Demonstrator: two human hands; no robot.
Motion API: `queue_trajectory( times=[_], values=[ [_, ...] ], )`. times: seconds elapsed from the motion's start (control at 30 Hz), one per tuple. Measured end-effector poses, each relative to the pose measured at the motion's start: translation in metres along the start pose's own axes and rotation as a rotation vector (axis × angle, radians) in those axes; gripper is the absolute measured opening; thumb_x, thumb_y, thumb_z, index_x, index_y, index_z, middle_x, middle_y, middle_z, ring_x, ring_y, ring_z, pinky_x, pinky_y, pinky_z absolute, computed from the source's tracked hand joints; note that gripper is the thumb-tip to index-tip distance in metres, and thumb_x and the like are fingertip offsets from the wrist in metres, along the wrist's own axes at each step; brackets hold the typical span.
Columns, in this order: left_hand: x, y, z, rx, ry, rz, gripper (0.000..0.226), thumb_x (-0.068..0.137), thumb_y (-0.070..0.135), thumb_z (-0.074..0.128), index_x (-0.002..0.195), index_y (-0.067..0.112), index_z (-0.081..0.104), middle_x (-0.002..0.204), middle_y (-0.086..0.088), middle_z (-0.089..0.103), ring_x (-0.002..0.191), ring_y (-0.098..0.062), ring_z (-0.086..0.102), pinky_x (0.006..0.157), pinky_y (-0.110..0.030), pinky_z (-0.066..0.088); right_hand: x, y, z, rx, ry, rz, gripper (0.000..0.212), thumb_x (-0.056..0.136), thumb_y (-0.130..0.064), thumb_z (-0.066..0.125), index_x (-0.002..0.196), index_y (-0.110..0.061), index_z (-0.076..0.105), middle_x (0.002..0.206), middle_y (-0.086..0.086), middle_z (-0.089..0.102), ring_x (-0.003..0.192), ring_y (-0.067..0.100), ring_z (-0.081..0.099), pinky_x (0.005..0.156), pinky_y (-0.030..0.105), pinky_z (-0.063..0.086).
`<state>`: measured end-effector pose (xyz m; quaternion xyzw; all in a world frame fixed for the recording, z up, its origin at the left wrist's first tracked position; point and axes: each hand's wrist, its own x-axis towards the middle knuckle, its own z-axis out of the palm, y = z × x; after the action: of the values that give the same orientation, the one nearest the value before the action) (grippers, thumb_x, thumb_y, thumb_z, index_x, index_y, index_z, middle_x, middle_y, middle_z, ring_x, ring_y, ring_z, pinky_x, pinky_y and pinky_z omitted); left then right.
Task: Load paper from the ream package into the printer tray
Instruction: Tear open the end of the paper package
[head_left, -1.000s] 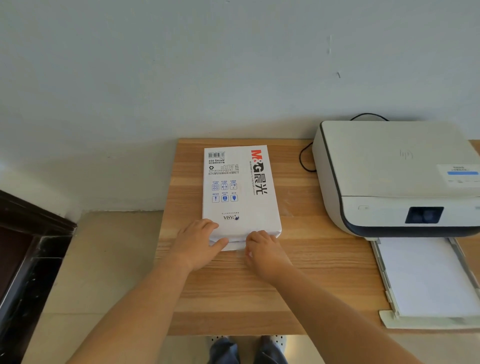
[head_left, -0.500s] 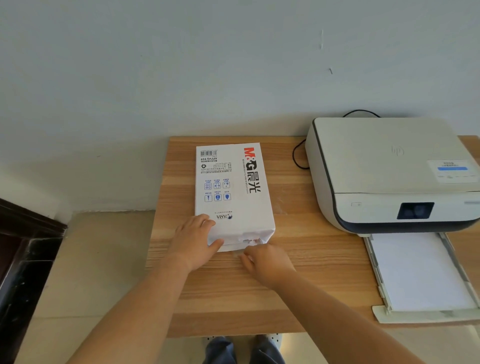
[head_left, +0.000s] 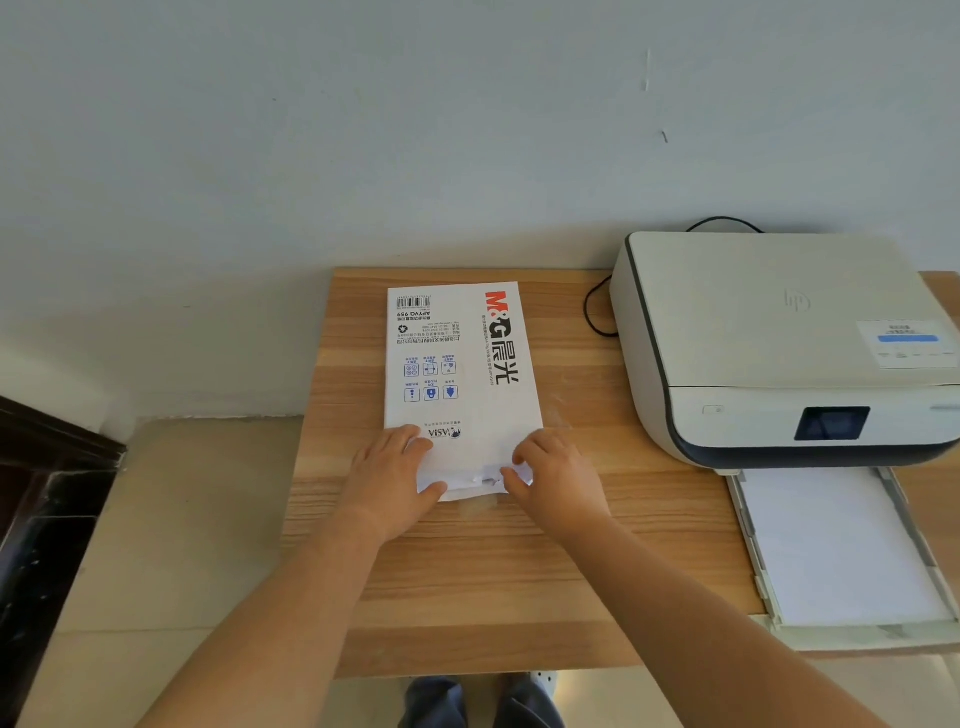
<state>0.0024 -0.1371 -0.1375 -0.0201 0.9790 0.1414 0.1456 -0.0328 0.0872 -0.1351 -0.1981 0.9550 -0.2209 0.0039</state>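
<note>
A white ream package (head_left: 457, 374) with red and black lettering lies flat on the wooden table (head_left: 467, 582). My left hand (head_left: 392, 475) rests on its near left corner, thumb under the end flap. My right hand (head_left: 553, 480) pinches the wrapper flap at the near right corner, and the flap is partly lifted and crumpled. A white printer (head_left: 779, 343) stands at the right. Its paper tray (head_left: 841, 551) is pulled out toward me and holds white sheets.
A black cable (head_left: 597, 312) loops between the package and the printer. The table's back edge meets a pale wall. A dark wooden piece of furniture (head_left: 47, 519) stands at the far left over a tiled floor. My shoes (head_left: 483, 701) show below the table's front edge.
My right hand moved from below the package's near edge onto its right corner and gripped the flap. The flap has lifted. My left hand stayed put. The view shifted slightly.
</note>
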Motion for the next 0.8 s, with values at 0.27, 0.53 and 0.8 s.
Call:
queue_trajectory(
  times=[0.27,0.53,0.8],
  values=[
    [0.001,0.000,0.006,-0.003,0.037,0.013,0.063,0.086,0.050,0.057,0.140,0.024,0.038,0.155,0.003,0.024,0.142,-0.017,0.019,0.113,-0.039,0.021,0.008,0.017,0.014,-0.143,-0.220,0.043,0.054,0.082,-0.041,0.065,0.131,-0.023,0.049,0.151,0.007,0.032,0.141,0.029,0.025,0.115,0.046,0.024],
    [0.003,0.003,0.010,-0.001,0.091,0.032,0.063,0.085,0.046,0.062,0.139,0.021,0.041,0.154,0.001,0.027,0.142,-0.019,0.021,0.111,-0.041,0.024,0.013,0.017,0.020,-0.163,-0.225,0.081,0.052,0.085,-0.036,0.062,0.132,-0.023,0.045,0.153,0.007,0.029,0.142,0.029,0.020,0.115,0.044,0.021],
    [0.010,0.012,0.017,0.086,0.156,0.099,0.066,0.075,0.042,0.071,0.132,0.018,0.050,0.148,-0.004,0.038,0.136,-0.024,0.031,0.107,-0.045,0.030,0.011,0.022,0.018,-0.144,-0.201,0.087,0.050,0.084,-0.033,0.061,0.131,-0.021,0.048,0.152,0.006,0.031,0.141,0.029,0.023,0.113,0.044,0.023]
  ],
)
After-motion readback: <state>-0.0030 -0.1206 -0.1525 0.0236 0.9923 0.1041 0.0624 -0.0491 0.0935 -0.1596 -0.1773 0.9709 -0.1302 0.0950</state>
